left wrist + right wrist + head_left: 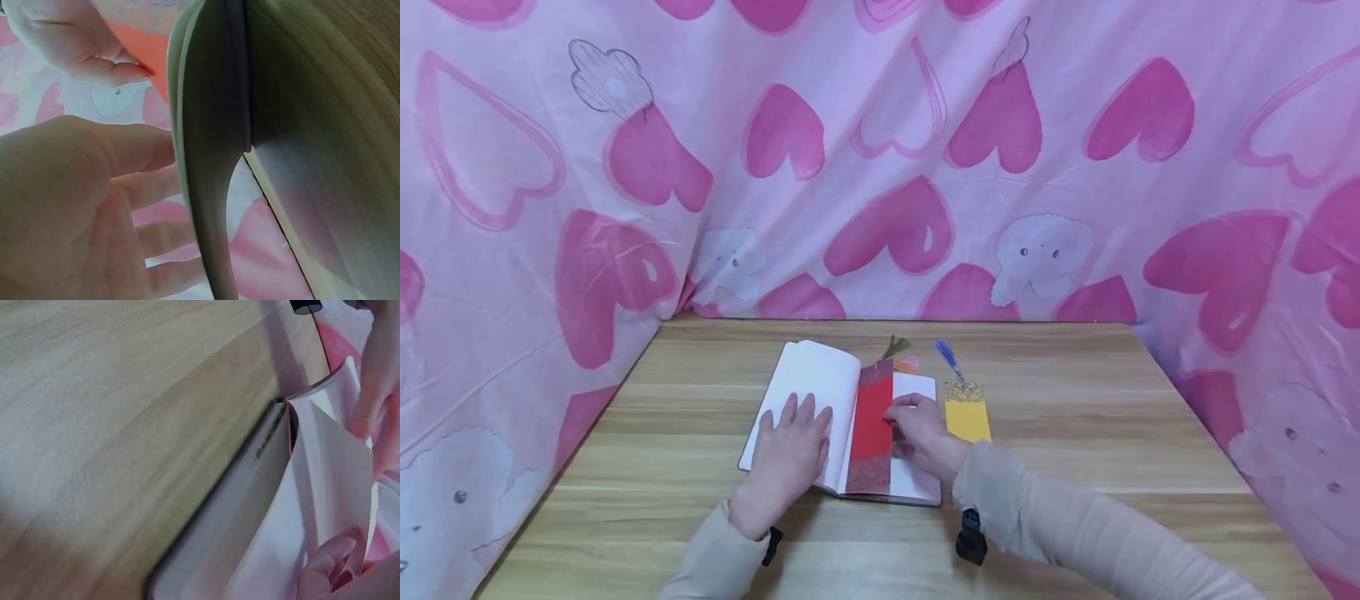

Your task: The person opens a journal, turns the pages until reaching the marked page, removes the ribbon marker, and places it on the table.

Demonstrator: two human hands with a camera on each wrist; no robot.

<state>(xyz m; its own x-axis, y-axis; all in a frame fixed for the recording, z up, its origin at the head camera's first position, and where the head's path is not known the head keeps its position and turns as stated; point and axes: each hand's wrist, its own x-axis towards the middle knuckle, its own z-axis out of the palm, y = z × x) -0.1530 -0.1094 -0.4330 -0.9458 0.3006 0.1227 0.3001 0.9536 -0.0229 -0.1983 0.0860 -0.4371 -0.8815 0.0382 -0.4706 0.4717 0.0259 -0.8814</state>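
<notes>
1. Nearest: light sleeves (1075, 517) are seen on both arms, with a black device (972, 537) worn below the right cuff.
2. Left hand (793, 450): laid on the left page with fingers spread and mostly straight; page pressed, nothing grasped.
3. Right hand (925, 437): held over the right page; right long edge of the red bookmark (871, 417) is pinched between thumb and fingers.
4. Notebook (808, 371): laid open on the table between the hands; left-hand pages are bowed up near the spine.
5. Red bookmark: held lengthwise along the spine, over the right page, patterned at both ends. Whether it is touched to the page cannot be told.
6. Yellow bookmark (967, 419): laid just right of the notebook, near end hidden by the right arm; blue tassel (947, 358) pointed away.
7. Olive tassel (895, 347) and pink-orange tassel (906, 364): seen by the notebook's far edge.
8. Wood-grain table (1060, 367): backed by pink heart-print cloth (880, 108).
</notes>
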